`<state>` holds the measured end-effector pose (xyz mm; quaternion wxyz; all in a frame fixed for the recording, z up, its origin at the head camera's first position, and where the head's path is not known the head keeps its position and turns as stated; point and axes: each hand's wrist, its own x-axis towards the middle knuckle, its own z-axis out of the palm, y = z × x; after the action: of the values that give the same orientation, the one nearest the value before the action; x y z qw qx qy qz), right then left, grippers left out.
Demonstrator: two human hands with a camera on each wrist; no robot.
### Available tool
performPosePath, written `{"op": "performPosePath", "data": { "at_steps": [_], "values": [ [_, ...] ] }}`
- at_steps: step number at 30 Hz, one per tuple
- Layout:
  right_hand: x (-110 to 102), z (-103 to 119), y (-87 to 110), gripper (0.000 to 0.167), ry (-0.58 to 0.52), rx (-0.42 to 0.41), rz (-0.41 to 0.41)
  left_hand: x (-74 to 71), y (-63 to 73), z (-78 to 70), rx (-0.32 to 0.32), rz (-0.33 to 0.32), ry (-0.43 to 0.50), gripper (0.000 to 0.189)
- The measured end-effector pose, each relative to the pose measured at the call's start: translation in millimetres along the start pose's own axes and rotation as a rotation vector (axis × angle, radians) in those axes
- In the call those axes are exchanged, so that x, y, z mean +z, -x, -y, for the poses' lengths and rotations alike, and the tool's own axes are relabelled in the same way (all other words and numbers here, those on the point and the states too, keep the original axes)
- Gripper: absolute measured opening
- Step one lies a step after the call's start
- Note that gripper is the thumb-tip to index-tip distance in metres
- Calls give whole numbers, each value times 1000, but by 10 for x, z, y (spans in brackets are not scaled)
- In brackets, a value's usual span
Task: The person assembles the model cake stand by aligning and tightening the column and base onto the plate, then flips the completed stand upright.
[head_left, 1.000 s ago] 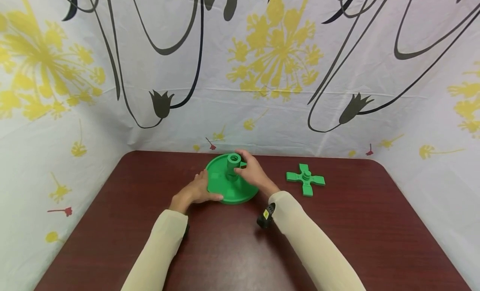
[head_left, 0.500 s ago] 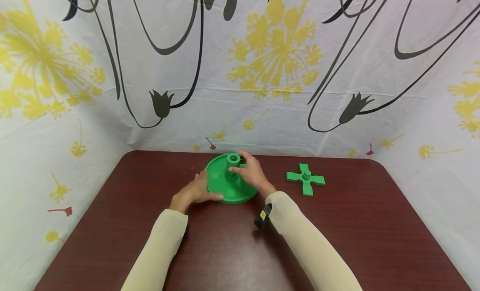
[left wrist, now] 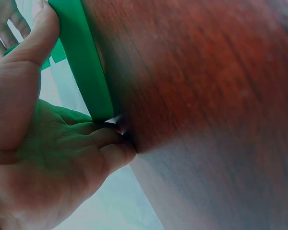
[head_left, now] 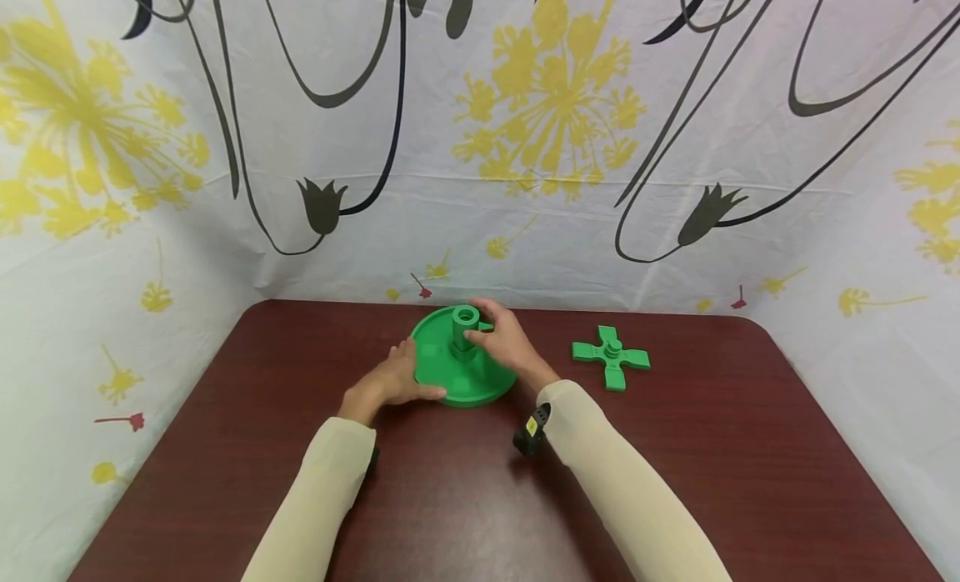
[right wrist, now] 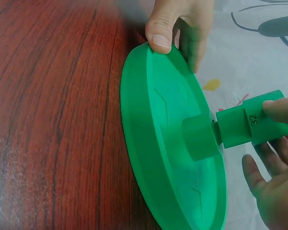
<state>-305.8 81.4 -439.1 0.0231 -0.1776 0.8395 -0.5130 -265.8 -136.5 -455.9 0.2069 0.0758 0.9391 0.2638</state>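
A round green dish with a raised rim lies on the table, a short socket rising from its middle. My left hand holds the dish's left edge, thumb over the rim and fingers along the outside. Over the socket stands a green stepped tube marked "32", joined to it by a narrower neck. My right hand pinches the tube's upper part from the right, its thumb on the near side. Some right fingers are hidden behind the tube in the head view.
A green four-armed cross piece with a round stud lies to the right of the dish. The dark red-brown table ends at a patterned cloth behind. A black wrist camera hangs under the right wrist.
My right hand and wrist swing slightly left, then back right, with the fingers staying at the tube. The left hand and the dish hold still.
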Motion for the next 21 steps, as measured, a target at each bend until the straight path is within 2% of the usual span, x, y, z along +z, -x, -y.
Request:
{"op": "performPosePath", "data": {
  "at_steps": [4,8,14,21],
  "values": [
    [42,13,2,58,68,27,-58,-2,10,-6,7,-3,11,118],
    [70,14,15,60,90,54,-76,3,15,-21,1,1,14,118],
    [40,0,36,66,44,60,-35,2,13,-29,2,9,17,118],
    [23,-21,27,62,8,-14,4,-18,31,-28,-3,14,16,117]
  ]
}}
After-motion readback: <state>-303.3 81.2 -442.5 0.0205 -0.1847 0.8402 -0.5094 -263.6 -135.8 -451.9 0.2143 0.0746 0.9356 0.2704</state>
